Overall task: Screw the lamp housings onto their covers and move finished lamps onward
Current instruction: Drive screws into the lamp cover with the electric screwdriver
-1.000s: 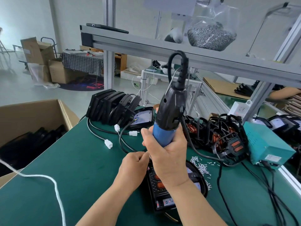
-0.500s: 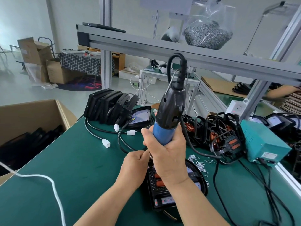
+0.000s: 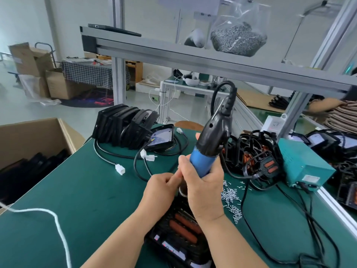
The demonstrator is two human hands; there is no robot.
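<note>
Two hands meet above a lamp housing point(image 3: 179, 235): the right hand point(image 3: 204, 192) grips a blue electric screwdriver point(image 3: 204, 157), and the left hand point(image 3: 160, 188) curls its fingers at the tip, contents unseen. Writing on the teal power supply point(image 3: 303, 163) is illegible.

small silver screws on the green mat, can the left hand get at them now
Probably not directly: the small silver screws lie beyond the right hand, whose grip on the blue and black electric screwdriver stands between them and the left hand.
</note>
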